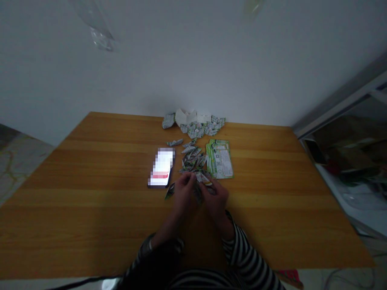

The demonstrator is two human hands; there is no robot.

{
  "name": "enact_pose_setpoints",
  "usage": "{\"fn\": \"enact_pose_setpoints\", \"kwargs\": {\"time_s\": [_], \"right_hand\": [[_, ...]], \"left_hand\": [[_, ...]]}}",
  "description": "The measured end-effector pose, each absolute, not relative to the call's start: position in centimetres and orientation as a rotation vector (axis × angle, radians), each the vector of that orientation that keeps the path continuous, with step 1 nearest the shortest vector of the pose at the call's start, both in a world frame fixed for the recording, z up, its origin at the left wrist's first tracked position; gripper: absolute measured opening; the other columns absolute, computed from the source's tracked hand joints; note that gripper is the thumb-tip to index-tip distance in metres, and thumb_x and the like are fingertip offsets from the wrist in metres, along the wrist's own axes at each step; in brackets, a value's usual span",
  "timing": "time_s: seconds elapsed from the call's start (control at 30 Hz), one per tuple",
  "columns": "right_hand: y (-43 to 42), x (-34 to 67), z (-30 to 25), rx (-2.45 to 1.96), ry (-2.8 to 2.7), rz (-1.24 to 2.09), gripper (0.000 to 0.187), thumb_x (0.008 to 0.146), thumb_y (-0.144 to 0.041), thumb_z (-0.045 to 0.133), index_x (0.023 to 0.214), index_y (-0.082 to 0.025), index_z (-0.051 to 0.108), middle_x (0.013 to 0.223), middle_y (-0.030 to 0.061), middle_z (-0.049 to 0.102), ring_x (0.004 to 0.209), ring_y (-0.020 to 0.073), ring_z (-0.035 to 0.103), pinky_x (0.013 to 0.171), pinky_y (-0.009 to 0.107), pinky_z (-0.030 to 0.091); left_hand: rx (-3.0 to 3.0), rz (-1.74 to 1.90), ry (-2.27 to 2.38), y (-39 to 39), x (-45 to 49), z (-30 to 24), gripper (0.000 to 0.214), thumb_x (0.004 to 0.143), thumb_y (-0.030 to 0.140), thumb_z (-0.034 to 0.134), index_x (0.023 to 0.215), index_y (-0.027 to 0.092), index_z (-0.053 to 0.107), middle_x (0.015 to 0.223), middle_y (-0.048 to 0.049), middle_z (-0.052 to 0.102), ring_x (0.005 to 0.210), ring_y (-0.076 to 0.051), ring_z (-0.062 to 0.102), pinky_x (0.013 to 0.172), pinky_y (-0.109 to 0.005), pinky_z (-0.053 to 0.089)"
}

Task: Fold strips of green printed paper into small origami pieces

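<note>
Wooden table [90,193] fills the view, dimly lit, and the work sits at its middle. Both hands meet just near of a scatter of small folded pieces [192,157]. A looser heap of folded and crumpled paper [196,123] lies at the far edge by the wall. Judging by these, a good share of the folding is done. The stack of flat green-printed sheets [219,159] to the right looks unfolded, so that much is left.

The left hand [183,193] and right hand [216,197] are drawn close together, knuckles up and wrists resting low on the wood. Striped sleeves [242,249] run back toward the near edge. Between the hands lies a paper piece [202,180]. The fingers of both seem curled and pinching it from either side, though the light is too poor to be sure of each fingertip.

One stray folded bit [169,191] lies just left of the left hand. A phone [162,167] with a lit screen lies flat, left of the scatter.
</note>
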State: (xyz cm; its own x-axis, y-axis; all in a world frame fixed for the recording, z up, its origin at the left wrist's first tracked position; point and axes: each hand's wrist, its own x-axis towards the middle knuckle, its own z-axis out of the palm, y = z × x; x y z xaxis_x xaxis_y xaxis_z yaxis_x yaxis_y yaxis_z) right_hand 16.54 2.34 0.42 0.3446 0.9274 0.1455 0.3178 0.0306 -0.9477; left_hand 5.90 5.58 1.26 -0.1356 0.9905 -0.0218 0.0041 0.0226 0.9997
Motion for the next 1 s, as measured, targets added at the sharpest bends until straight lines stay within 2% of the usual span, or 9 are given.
{"fn": "enact_pose_setpoints", "kwargs": {"time_s": [0.13, 0.27, 0.4, 0.5, 0.63, 0.7, 0.83, 0.9, 1.0], "right_hand": [[2.3, 17.6, 0.3, -1.443, -1.321, 0.452, 0.017, 0.085, -0.027, 0.062, 0.094, -0.023, 0.075, 0.091, 0.0075, 0.077, 0.081, 0.0246, 0.072, 0.078, 0.038, 0.057], [2.6, 19.0, -0.1, -1.265, -1.447, 0.330, 0.023, 0.085, -0.019, 0.059, 0.102, -0.023, 0.074, 0.102, 0.0095, 0.075, 0.095, 0.0246, 0.070, 0.087, 0.039, 0.054], [3.0, 19.7, -0.3, -1.243, -1.478, 0.306, 0.021, 0.084, -0.020, 0.061, 0.101, -0.024, 0.074, 0.098, 0.0093, 0.075, 0.093, 0.0236, 0.069, 0.086, 0.040, 0.053], [3.4, 19.9, 0.2, -1.201, -1.554, 0.297, 0.023, 0.084, -0.019, 0.061, 0.102, -0.026, 0.074, 0.097, 0.0070, 0.075, 0.093, 0.0226, 0.067, 0.085, 0.040, 0.052], [3.9, 20.6, 1.0, -1.239, -1.600, 0.340, 0.022, 0.081, -0.020, 0.066, 0.098, -0.029, 0.076, 0.096, 0.0057, 0.072, 0.094, 0.0227, 0.061, 0.084, 0.040, 0.050], [4.0, 20.9, 1.2, -1.293, -1.519, 0.493, 0.021, 0.079, -0.023, 0.069, 0.099, -0.027, 0.076, 0.090, 0.0061, 0.071, 0.085, 0.0214, 0.062, 0.076, 0.037, 0.052], [3.8, 20.3, 1.2, -1.202, -1.293, 1.035, 0.030, 0.077, -0.026, 0.072, 0.106, -0.023, 0.074, 0.085, 0.0037, 0.074, 0.067, 0.0170, 0.066, 0.062, 0.030, 0.055], [3.6, 19.7, 1.2, -1.171, -1.156, 1.159, 0.027, 0.074, -0.026, 0.075, 0.100, -0.022, 0.075, 0.086, 0.0035, 0.076, 0.067, 0.0179, 0.069, 0.062, 0.030, 0.057], [3.4, 18.8, 1.3, -1.204, -0.962, 1.116, 0.014, 0.071, -0.026, 0.076, 0.084, -0.019, 0.076, 0.077, 0.0030, 0.075, 0.066, 0.0183, 0.070, 0.065, 0.030, 0.058]], "left_hand": [[1.227, 1.339, 1.370, 5.4, 5.6, 2.2, 0.012, 0.081, 0.031, 0.065, 0.086, 0.020, 0.068, 0.086, -0.0034, 0.065, 0.085, -0.019, 0.061, 0.079, -0.029, 0.049], [1.530, 1.246, 1.290, 5.4, 4.8, 2.9, 0.029, 0.085, 0.026, 0.061, 0.113, 0.025, 0.068, 0.092, -0.0037, 0.070, 0.085, -0.020, 0.064, 0.081, -0.031, 0.049], [1.670, 1.191, 1.097, 5.6, 4.1, 2.5, 0.018, 0.082, 0.028, 0.065, 0.096, 0.022, 0.074, 0.094, -0.0060, 0.074, 0.089, -0.022, 0.067, 0.082, -0.032, 0.051], [1.721, 1.213, 1.132, 5.7, 3.9, 2.1, 0.011, 0.075, 0.023, 0.071, 0.086, 0.020, 0.073, 0.085, -0.0048, 0.074, 0.082, -0.021, 0.068, 0.078, -0.031, 0.052], [1.535, 1.277, 1.228, 6.0, 3.7, 1.8, 0.004, 0.076, 0.018, 0.066, 0.077, 0.019, 0.070, 0.077, -0.0021, 0.072, 0.073, -0.017, 0.066, 0.071, -0.027, 0.052], [1.391, 1.297, 1.235, 6.3, 3.5, 1.7, 0.002, 0.076, 0.019, 0.067, 0.076, 0.018, 0.069, 0.073, -0.0010, 0.070, 0.069, -0.016, 0.066, 0.066, -0.026, 0.053], [1.317, 1.292, 1.222, 6.7, 3.5, 1.7, 0.004, 0.076, 0.021, 0.067, 0.074, 0.018, 0.069, 0.070, -0.0003, 0.069, 0.066, -0.016, 0.066, 0.063, -0.025, 0.053], [1.321, 1.287, 1.220, 6.7, 3.7, 1.9, 0.005, 0.075, 0.021, 0.068, 0.073, 0.018, 0.070, 0.069, -0.0005, 0.070, 0.066, -0.016, 0.066, 0.063, -0.026, 0.054], [1.328, 1.286, 1.237, 6.3, 4.3, 2.2, 0.007, 0.074, 0.019, 0.068, 0.072, 0.020, 0.074, 0.072, -0.0019, 0.074, 0.069, -0.018, 0.068, 0.067, -0.027, 0.054]]}}
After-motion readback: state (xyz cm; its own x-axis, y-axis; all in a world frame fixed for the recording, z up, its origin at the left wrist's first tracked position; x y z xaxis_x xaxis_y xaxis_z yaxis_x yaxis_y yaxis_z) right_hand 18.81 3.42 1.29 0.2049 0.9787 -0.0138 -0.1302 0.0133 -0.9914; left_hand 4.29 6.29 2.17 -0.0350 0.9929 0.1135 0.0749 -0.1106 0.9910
